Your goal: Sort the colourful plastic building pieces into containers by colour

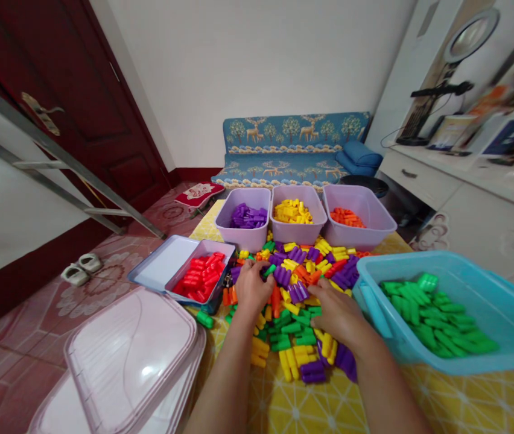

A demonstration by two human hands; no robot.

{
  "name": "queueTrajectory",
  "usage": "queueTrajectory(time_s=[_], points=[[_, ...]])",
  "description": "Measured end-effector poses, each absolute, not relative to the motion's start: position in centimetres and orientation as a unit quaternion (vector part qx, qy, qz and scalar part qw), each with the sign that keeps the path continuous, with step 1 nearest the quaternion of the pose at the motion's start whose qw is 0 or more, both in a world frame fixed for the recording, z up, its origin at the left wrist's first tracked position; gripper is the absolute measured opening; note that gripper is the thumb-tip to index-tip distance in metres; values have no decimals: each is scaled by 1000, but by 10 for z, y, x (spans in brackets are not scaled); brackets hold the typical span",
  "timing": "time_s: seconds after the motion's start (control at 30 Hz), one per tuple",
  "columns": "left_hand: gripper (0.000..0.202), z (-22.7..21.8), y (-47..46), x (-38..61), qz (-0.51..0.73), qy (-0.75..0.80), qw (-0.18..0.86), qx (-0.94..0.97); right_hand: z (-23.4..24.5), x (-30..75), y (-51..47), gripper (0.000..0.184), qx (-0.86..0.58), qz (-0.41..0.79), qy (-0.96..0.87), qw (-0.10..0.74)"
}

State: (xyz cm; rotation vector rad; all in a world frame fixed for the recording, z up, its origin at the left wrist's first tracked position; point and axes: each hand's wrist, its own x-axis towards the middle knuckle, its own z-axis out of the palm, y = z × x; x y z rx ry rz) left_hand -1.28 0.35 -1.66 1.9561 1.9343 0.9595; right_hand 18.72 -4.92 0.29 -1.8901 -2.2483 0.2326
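Note:
A heap of coloured plastic blocks (304, 283) lies on a yellow patterned tablecloth (329, 404). My left hand (251, 288) rests on the heap's left side with its fingers curled down into the blocks; what they grip, if anything, is hidden. My right hand (336, 313) lies palm down on the green and yellow blocks near the blue bin (505, 301), fingers bent among the pieces. The blue bin holds green blocks (429, 313). Three lilac tubs behind the heap hold purple blocks (248, 216), yellow blocks (292, 212) and orange blocks (347, 217). A tray at the left holds red blocks (200, 276).
Pale pink lids (134, 355) are stacked at the near left, overhanging the table. A blue patterned sofa (293, 144) stands by the far wall. A dark red door (71, 102) and a metal ladder are on the left, white cabinets (469, 199) on the right, slippers (80, 268) on the floor.

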Motion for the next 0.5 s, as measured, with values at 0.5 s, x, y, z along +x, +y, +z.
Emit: queueTrajectory(time_s=[0.5], points=[[28,-18,13,-16,520,480,388,590,-12,158,-27,27,-552,358,-532,533]])
